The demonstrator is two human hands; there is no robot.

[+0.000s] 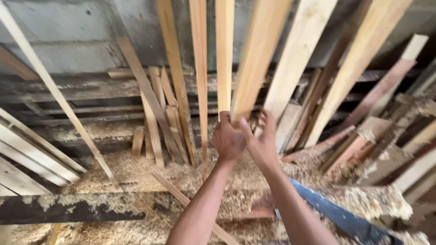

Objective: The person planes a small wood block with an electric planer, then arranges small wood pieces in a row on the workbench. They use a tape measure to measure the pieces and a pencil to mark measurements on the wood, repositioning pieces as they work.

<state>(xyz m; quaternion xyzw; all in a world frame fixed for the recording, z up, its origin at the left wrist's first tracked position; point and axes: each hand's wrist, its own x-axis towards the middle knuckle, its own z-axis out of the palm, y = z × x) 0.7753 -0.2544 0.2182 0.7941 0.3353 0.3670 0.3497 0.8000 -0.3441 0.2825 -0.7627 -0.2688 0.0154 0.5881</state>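
Head view: both forearms are seen nearest the camera, rising from the bottom edge toward frame centre. Left hand is closed around the lower end of a pale wooden plank; knuckles face the camera. Right hand is pressed against the same plank end from the right, fingers curled up and around its edge. Both hands are touching each other at the grip. The plank is held tilted, top leaning right, and is motion-blurred along its length; its upper end runs out of frame.

Just left of the held plank, two narrow slats are stood nearly upright. To the right, wider pale boards are leaned against the grey concrete wall, all angled the same way. Darker, reddish offcuts are stacked at far right. A thin batten is leaned diagonally at left, with flat boards beside it.

Sawdust is piled thick over the floor below the hands. A dark weathered beam is laid across the lower left, dusted with shavings. A blue blade-like strip is lying under the right forearm, partly buried; its kind cannot be told.
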